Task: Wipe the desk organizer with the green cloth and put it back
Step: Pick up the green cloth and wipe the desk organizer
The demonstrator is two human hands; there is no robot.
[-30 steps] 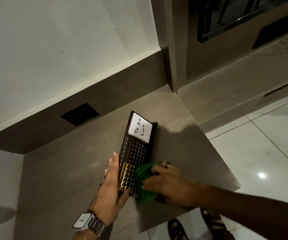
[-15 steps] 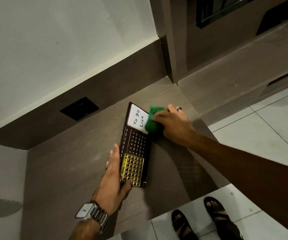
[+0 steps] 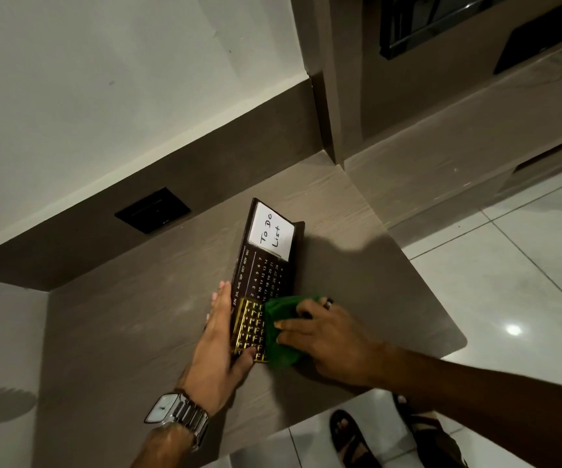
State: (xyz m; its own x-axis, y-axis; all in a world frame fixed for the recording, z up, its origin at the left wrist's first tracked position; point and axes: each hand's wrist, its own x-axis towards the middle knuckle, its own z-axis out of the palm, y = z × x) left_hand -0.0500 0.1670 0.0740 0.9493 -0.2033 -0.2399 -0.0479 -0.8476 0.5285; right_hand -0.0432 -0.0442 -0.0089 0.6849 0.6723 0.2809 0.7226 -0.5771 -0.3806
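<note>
The desk organizer (image 3: 266, 268) is a long dark brown piece with a calendar print, a gold grid at its near end and a white "To Do List" card at its far end. It lies on the brown desk (image 3: 131, 319). My left hand (image 3: 220, 346) clasps its near left edge, thumb on the gold grid. My right hand (image 3: 327, 336) presses the bunched green cloth (image 3: 281, 327) against the organizer's near right side, over part of the gold grid.
A black wall socket (image 3: 153, 210) sits in the brown backsplash behind the desk. The desk's right edge drops to a white tiled floor (image 3: 523, 282), where my sandalled feet (image 3: 354, 437) stand. A wooden cabinet (image 3: 442, 106) rises at the back right.
My right hand has slid the green cloth from the organizer's far end, by the white card, back down to its near end. My left hand has kept its hold.
</note>
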